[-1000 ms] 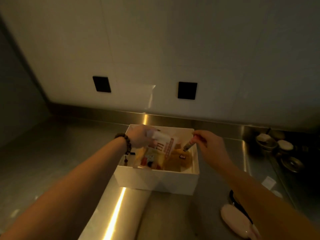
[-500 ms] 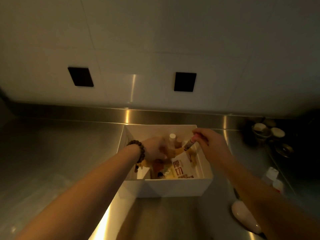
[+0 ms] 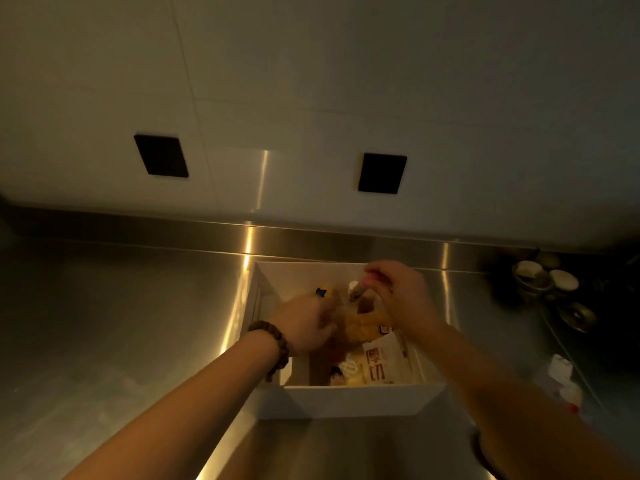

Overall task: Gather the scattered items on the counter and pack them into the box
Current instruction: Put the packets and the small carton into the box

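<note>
A white box (image 3: 349, 400) stands on the steel counter, holding a yellow-brown packet (image 3: 360, 327), a white packet with red print (image 3: 381, 365) and small bottles. My right hand (image 3: 398, 292) hovers over the box's far right part and pinches a small tube (image 3: 356, 293) that points down into it. My left hand (image 3: 304, 323), with a bead bracelet on the wrist, reaches into the box's left side against the yellow-brown packet; blur hides its fingers.
Small bowls and metal dishes (image 3: 547, 282) sit at the far right of the counter (image 3: 121, 323). A small white bottle with a red base (image 3: 564, 382) lies right of the box. Two black wall sockets (image 3: 381, 173) are on the tiled wall behind.
My left hand let go of the white packet, which now lies in the box, and went deeper inside. My right hand lowered the tube further over the box. The view tilted down.
</note>
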Available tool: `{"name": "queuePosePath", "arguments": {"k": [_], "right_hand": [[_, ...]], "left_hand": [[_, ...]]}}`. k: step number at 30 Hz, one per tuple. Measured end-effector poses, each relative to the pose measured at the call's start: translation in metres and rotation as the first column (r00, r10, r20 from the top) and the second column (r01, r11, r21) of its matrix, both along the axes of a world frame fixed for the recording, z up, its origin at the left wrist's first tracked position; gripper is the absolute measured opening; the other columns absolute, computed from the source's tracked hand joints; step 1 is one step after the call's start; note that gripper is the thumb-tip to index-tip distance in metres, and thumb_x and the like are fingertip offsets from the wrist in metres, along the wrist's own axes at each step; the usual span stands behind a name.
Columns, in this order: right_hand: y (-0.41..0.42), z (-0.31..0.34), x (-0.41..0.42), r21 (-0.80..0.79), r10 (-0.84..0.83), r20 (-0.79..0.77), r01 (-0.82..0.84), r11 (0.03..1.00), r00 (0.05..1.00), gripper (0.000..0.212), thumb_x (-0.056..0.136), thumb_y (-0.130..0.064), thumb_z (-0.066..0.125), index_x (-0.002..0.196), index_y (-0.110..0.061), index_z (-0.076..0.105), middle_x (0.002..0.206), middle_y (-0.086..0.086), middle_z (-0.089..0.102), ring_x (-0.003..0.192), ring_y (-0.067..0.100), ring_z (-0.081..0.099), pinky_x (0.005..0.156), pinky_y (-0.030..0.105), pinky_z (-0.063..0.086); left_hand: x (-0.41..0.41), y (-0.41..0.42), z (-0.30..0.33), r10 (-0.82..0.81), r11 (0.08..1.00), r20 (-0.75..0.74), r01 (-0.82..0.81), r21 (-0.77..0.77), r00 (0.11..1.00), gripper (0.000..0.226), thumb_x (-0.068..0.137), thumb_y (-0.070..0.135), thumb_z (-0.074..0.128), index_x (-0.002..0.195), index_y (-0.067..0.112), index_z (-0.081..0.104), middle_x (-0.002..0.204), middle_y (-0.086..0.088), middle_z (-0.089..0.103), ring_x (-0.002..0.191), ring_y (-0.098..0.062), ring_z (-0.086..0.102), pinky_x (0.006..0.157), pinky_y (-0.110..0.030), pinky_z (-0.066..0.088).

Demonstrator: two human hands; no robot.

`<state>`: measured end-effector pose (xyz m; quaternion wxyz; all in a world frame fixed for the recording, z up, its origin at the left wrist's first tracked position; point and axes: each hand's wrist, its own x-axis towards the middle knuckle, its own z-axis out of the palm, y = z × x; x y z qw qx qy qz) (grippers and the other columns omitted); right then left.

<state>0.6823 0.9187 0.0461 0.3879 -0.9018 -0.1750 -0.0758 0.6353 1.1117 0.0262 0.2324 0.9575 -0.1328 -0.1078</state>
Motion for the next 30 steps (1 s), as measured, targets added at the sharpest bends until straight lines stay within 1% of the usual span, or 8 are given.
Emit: {"name": "queuePosePath", "arguments": {"k": [2, 4, 6, 11, 16, 22, 27, 30], "right_hand": [[0.014, -0.007, 0.011, -0.121, 0.054, 0.032, -0.05, 0.991, 0.998, 0.019, 0.091, -0.023, 0.056, 0.108, -0.02, 0.066, 0.104, -0.005, 0.063, 0.089, 0.005, 0.057, 0.077, 0.022, 0.048], [0.024, -0.017, 0.022, -0.31, 0.1, 0.068, -0.074, 0.948, 0.993, 0.022, 0.092, -0.025, 0.054, 0.11, -0.019, 0.066, 0.11, -0.002, 0.062, 0.1, 0.014, 0.053, 0.087, 0.033, 0.045], [0.031, -0.028, 0.029, -0.43, 0.131, 0.083, -0.083, 0.899, 0.988, 0.022, 0.093, -0.027, 0.053, 0.109, -0.02, 0.067, 0.111, 0.0, 0.061, 0.104, 0.017, 0.048, 0.089, 0.034, 0.04], [0.037, -0.048, 0.032, -0.635, 0.153, 0.184, -0.001, 0.772, 0.971, 0.014, 0.09, -0.03, 0.054, 0.095, -0.031, 0.067, 0.103, -0.01, 0.063, 0.098, 0.014, 0.045, 0.085, 0.032, 0.034], [0.047, -0.054, 0.033, -0.65, 0.073, 0.245, 0.108, 0.753, 0.967, 0.003, 0.08, -0.026, 0.068, 0.082, -0.029, 0.068, 0.092, -0.01, 0.065, 0.091, 0.015, 0.049, 0.08, 0.033, 0.037], [0.048, -0.061, 0.037, -0.72, 0.121, 0.172, 0.042, 0.693, 0.978, 0.016, 0.081, -0.026, 0.064, 0.096, -0.029, 0.069, 0.105, -0.006, 0.06, 0.103, 0.016, 0.044, 0.092, 0.034, 0.033], [0.041, -0.056, 0.029, -0.583, 0.082, 0.106, -0.005, 0.812, 0.991, 0.025, 0.087, -0.031, 0.056, 0.111, -0.024, 0.062, 0.122, -0.004, 0.054, 0.115, 0.016, 0.042, 0.1, 0.032, 0.031], [0.029, -0.046, 0.015, -0.501, 0.031, 0.074, 0.01, 0.865, 0.997, 0.042, 0.088, -0.038, 0.057, 0.127, -0.024, 0.053, 0.135, -0.004, 0.048, 0.125, 0.015, 0.039, 0.106, 0.034, 0.031]], "left_hand": [[0.002, 0.024, -0.006, 0.072, 0.967, 0.278, -0.136, 0.218, 0.958, 0.049, 0.087, 0.043, 0.047, 0.132, 0.024, 0.044, 0.14, -0.003, 0.041, 0.133, -0.026, 0.033, 0.111, -0.048, 0.024], [0.002, 0.044, -0.017, 0.129, 0.913, 0.29, -0.228, 0.338, 0.948, 0.069, 0.087, 0.054, 0.041, 0.145, 0.024, 0.021, 0.155, -0.007, 0.012, 0.143, -0.028, 0.002, 0.115, -0.051, -0.001], [0.003, 0.054, -0.026, 0.173, 0.903, 0.25, -0.255, 0.346, 0.953, 0.08, 0.086, 0.061, 0.037, 0.149, 0.023, 0.006, 0.157, -0.01, -0.003, 0.143, -0.029, -0.01, 0.114, -0.048, -0.006], [0.007, 0.057, -0.034, 0.199, 0.93, 0.267, -0.267, 0.251, 0.943, 0.087, 0.082, 0.066, 0.039, 0.148, 0.024, 0.001, 0.156, -0.012, -0.011, 0.142, -0.026, -0.015, 0.111, -0.039, -0.009], [0.005, 0.059, -0.034, 0.198, 0.931, 0.287, -0.272, 0.245, 0.937, 0.087, 0.082, 0.066, 0.039, 0.148, 0.023, 0.003, 0.156, -0.013, -0.01, 0.142, -0.026, -0.015, 0.11, -0.037, -0.011], [0.006, 0.057, -0.035, 0.195, 0.933, 0.314, -0.275, 0.234, 0.929, 0.084, 0.082, 0.065, 0.038, 0.148, 0.022, 0.008, 0.156, -0.013, -0.005, 0.142, -0.027, -0.012, 0.109, -0.037, -0.013], [0.006, 0.056, -0.034, 0.201, 0.94, 0.289, -0.267, 0.212, 0.936, 0.084, 0.083, 0.064, 0.041, 0.148, 0.023, 0.007, 0.157, -0.011, -0.006, 0.142, -0.026, -0.012, 0.108, -0.036, -0.013], [0.005, 0.056, -0.029, 0.201, 0.944, 0.288, -0.263, 0.197, 0.936, 0.085, 0.083, 0.062, 0.044, 0.148, 0.023, 0.005, 0.157, -0.01, -0.004, 0.143, -0.025, -0.011, 0.109, -0.037, -0.013]]}}
